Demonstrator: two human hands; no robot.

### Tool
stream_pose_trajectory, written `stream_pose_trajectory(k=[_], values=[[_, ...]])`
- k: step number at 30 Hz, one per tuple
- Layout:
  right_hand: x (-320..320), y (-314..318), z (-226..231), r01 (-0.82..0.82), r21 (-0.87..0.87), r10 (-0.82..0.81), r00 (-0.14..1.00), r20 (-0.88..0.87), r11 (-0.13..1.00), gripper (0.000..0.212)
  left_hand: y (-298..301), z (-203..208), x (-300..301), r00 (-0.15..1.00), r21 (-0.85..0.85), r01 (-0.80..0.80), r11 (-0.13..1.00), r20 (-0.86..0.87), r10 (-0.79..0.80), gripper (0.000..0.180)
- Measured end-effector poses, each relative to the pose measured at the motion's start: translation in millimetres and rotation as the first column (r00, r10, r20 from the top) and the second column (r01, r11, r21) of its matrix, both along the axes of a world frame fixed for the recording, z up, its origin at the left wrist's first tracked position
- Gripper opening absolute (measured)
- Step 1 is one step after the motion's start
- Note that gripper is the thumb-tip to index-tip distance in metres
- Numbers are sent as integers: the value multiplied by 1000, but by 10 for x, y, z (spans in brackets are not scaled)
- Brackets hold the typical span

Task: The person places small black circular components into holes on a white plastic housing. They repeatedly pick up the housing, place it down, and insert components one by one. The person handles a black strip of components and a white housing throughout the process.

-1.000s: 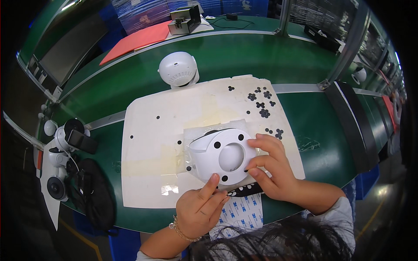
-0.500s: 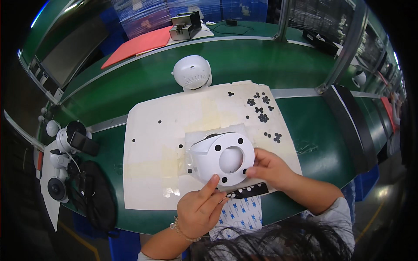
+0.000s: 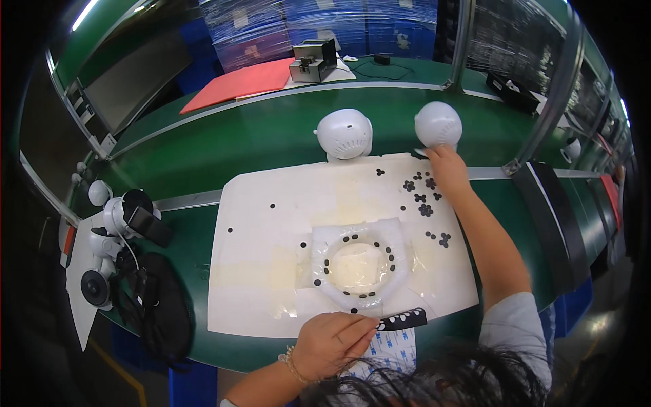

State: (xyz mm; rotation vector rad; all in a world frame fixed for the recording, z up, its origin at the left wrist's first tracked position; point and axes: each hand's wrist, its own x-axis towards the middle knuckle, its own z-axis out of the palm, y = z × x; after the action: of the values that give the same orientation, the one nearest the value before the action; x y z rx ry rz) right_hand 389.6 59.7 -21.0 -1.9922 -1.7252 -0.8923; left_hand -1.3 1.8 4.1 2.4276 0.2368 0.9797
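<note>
Tabletop, glossy green (image 3: 190,251), carried one cream cardboard sheet (image 3: 264,261), stopping short of the front edge. Left hand (image 3: 338,344) pinched one black flat strip with white cut-outs (image 3: 411,321), fingers closed. Two white rounded plastic devices (image 3: 344,134) stood along the sheet's back edge, gap between; right hand (image 3: 447,167) touched right one's base, finger closure unclear.

small blue printed marks (image 3: 404,355), a short number-and-letter mix, repeat across the white paper sheet (image 3: 391,349).

End of black strip (image 3: 407,321) hidden in left hand (image 3: 336,344).
</note>
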Motion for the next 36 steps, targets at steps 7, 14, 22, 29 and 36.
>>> stream_pose_trajectory(k=[7, 14, 22, 29, 36], values=[[352, 37, -135, 221, -241, -284, 919, -272, 945, 22, -8, 13, 13, 996, -109, 52, 993, -60, -59, 27], [-837, 620, -146, -525, -248, 447, 840, -308, 814, 38, -36, 14, -2, 982, -96, 0, 995, -188, -18, 28], [-873, 1283, 124, 26, -196, -103, 913, -395, 980, 36, -6, 75, 24, 963, -67, -49, 997, -269, 29, 29], [-773, 902, 436, -151, 64, 164, 914, -371, 986, 20, -64, 27, 6, 959, -10, -83, 997, -271, 77, 28], [-1349, -374, 781, -368, 336, 207, -347, -915, 867, 31, -30, 45, 11, 977, 0, -72, 997, -199, 71, 25]])
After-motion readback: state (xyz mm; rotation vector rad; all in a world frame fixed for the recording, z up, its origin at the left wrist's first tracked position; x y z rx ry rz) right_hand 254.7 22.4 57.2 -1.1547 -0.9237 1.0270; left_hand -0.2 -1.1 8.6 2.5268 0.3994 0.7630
